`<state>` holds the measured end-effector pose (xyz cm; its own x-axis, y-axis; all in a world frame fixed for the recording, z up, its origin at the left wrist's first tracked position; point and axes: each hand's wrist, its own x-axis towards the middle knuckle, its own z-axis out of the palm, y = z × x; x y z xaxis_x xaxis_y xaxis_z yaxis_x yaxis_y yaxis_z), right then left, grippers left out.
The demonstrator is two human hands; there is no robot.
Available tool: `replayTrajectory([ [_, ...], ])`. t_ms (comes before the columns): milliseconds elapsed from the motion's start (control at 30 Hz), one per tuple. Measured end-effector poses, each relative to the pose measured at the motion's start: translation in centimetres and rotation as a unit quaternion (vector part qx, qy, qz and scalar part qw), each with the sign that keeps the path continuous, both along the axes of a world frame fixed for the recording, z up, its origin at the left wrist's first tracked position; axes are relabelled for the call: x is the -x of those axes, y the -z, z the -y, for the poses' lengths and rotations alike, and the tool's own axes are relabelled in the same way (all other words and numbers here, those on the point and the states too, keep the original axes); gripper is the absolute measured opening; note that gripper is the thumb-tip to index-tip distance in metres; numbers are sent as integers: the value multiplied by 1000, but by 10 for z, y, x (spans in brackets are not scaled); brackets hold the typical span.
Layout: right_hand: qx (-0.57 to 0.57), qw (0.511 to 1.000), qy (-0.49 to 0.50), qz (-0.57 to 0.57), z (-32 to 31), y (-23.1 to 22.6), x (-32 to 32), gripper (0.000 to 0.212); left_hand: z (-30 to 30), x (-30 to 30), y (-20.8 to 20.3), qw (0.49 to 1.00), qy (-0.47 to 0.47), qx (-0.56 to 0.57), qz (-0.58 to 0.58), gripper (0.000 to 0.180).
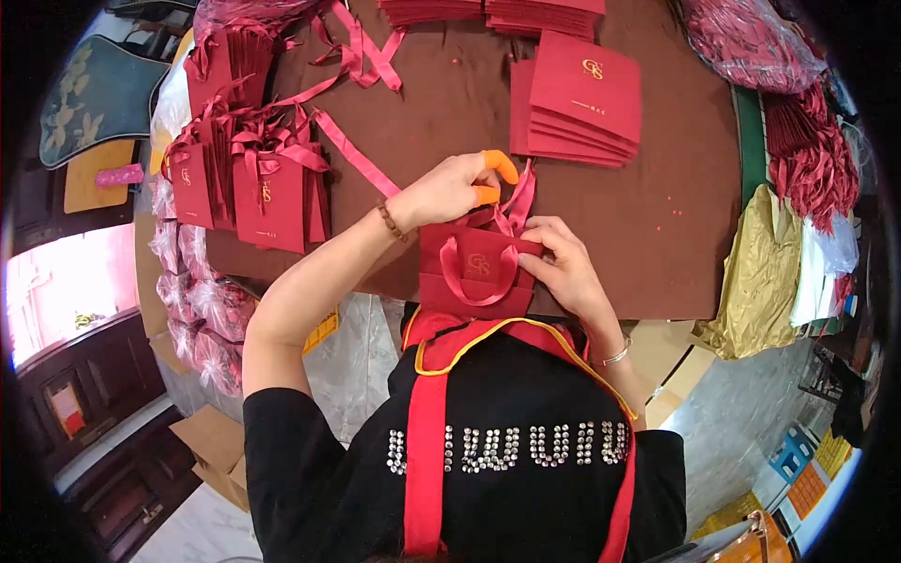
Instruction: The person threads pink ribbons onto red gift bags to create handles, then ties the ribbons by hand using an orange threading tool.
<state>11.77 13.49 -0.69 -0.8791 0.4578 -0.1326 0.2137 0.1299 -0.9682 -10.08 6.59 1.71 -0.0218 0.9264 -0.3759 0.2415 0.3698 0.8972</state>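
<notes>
There are 2 bare hands: 1 left hand (449, 190) wearing 2 orange finger covers (501, 167), and 1 right hand (568, 267). Touching the right hand is 1 red bag (477, 305). Behind the left hand sits 1 beaded bracelet (391, 223); behind the right, 1 bangle (618, 354). Beyond the right hand are 3 piles of red bags (587, 103); far right of it, 1 gold sack (765, 272).
</notes>
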Motion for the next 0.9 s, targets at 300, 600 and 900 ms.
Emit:
replayTrajectory([
  [300,-3,999,-16,-29,4,3,2,23,6,-6,5,999,-7,-25,-45,28],
  [600,-28,996,-82,-35,4,8,2,27,-20,-13,-3,986,-151,-66,18,29],
  [900,-3,996,-93,11,7,-15,12,30,-29,27,-26,949,-233,-109,182,32],
])
